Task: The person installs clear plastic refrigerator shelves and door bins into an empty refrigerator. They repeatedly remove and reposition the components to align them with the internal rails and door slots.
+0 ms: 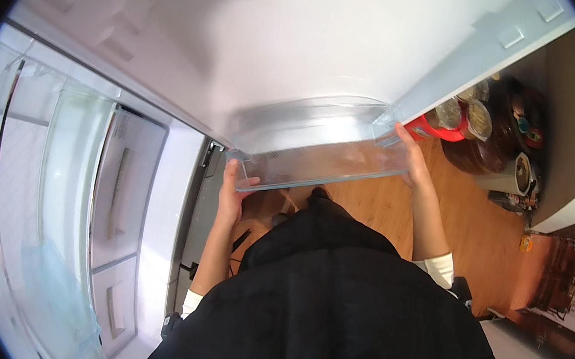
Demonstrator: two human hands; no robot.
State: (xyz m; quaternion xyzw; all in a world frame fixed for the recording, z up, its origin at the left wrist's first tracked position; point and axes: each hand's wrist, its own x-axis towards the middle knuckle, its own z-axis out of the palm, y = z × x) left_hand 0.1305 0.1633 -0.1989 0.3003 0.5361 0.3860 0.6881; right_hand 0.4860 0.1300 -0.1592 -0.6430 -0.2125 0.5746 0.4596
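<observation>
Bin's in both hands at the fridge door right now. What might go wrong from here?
1. The clear bin is held only at its ends, by the left hand and right hand; if either slips, it could tilt and perhaps drop to the wooden floor.
2. I can't tell whether its ends are seated on the fridge door, so letting go might be risky.
3. If the door swings, its edge might bump the red container beyond.

This looks like a home, with an open fridge and wooden floor.
</observation>
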